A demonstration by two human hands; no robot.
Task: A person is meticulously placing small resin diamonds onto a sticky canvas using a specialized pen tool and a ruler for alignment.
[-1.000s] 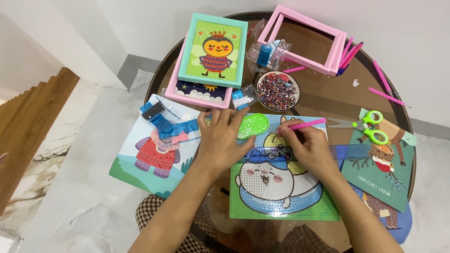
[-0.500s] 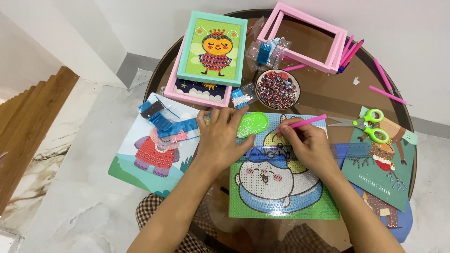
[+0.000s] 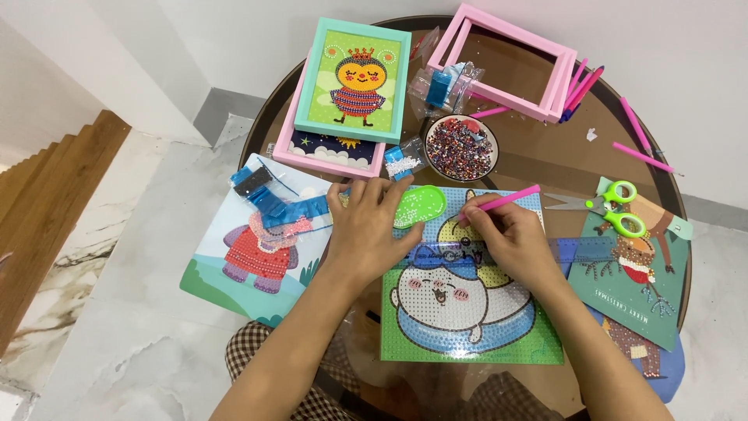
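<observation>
Fingers [image 3: 477, 221] of right hand [image 3: 510, 242] pinched closed around a pink pen [image 3: 499, 204], tip pointing down-left onto the bead canvas [image 3: 467, 312]. Pen angled up to the right, free end clear of the hand. Left hand [image 3: 372, 226] laid flat, fingers spread and holding nothing, palm down across the canvas's upper left corner, fingertips touching or just beside a green tray [image 3: 419, 206] of small beads. Canvas lying flat on the round brown table [image 3: 545, 164], nearest the person, showing a white cartoon animal in a blue ring on green ground; upper part under both hands.

Left of canvas: an elephant picture [image 3: 257, 257], partly overhanging the table edge, with blue bead packets [image 3: 273, 204] on top. Behind the left hand: a teal-framed bee picture [image 3: 357, 82] stacked on a pink-framed one [image 3: 327, 152], small bead bags beside. Behind the canvas, well apart from the hands: a round bowl [image 3: 460, 147] of mixed beads. Far side of table: empty pink frames [image 3: 506, 66], several more pink pens at the right of them. Right of canvas: green-handled scissors [image 3: 615, 209] resting on a dark green card [image 3: 635, 281] with a bird figure. Checked trousers visible below the table edge.
</observation>
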